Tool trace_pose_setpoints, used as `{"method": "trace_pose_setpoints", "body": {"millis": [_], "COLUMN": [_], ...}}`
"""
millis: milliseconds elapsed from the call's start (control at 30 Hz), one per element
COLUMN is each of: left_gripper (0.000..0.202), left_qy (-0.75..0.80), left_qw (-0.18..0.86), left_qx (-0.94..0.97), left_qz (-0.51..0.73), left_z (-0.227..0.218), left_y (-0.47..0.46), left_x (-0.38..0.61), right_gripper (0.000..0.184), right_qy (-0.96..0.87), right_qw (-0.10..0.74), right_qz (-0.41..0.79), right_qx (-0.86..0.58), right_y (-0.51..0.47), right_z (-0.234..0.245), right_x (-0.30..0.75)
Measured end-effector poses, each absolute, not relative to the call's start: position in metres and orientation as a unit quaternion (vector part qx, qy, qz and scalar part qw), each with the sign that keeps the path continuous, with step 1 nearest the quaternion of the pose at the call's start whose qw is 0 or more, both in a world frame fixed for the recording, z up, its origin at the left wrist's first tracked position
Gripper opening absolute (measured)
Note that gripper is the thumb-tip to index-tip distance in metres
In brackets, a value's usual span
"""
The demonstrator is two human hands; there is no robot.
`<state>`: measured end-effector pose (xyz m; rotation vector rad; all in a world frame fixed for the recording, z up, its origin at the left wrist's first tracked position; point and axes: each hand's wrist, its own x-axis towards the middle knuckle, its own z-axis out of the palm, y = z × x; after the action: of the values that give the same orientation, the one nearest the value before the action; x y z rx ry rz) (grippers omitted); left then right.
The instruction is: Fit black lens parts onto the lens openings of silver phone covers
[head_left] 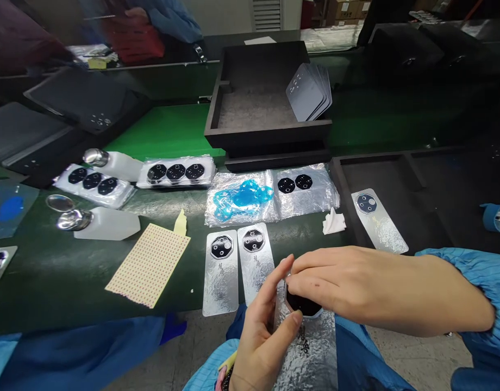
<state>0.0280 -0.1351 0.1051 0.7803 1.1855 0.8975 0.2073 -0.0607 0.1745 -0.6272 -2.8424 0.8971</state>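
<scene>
- Silver panel (311, 353), held upright below the bench's front edge at lower centre-right, carries small dark vertical lettering under its black octagon (301, 301); the characters are too small to read surely.
- Similar lettering, equally unreadable, marks two silver plates (220, 285) lying side by side on the bench and another plate (380, 221) farther right.
- Left hand (266, 331) grasps the panel by its left side, thumb across the front at the octagon's lower edge.
- Right hand (343, 277) lays bent fingers over the octagon, covering its upper part; whether they pinch anything I cannot tell.
- Far left, two white bottles (107, 225) with metal tops lie near stacked packs of black octagons (175, 172).
- Next, a yellow dotted sheet (148, 265) lies left of the plates.
- Beyond the plates, blue film (244, 198) rests on clear wrapping, before a black tray (266, 127) with leaning grey sheets (309, 92).
- Rightward, crumpled white tissue (333, 221) sits beside a divided black tray (429, 217) bearing the third plate.
</scene>
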Motion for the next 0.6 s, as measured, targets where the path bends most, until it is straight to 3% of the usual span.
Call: {"method": "trace_pose_setpoints", "body": {"millis": [200,500,600], "left_gripper": [0.048,0.045,0.042], "left_qy": [0.522,0.503,0.518], "left_qw": [0.668,0.661,0.630], "left_qx": [0.339,0.350,0.372], "left_qz": [0.409,0.434,0.443], "left_z": [0.107,0.104,0.096], "left_y": [-0.136,-0.136,-0.142], "left_x": [0.030,0.032,0.028], "right_gripper": [0.031,0.027,0.027], "right_qy": [-0.944,-0.938,-0.923], "right_qw": [0.084,0.092,0.138], "right_qz": [0.243,0.239,0.278], "right_qx": [-0.207,-0.233,-0.226], "right_y": [-0.068,-0.073,-0.075], "right_z": [0.171,0.165,0.167], "right_x": [0.208,0.210,0.214]}}
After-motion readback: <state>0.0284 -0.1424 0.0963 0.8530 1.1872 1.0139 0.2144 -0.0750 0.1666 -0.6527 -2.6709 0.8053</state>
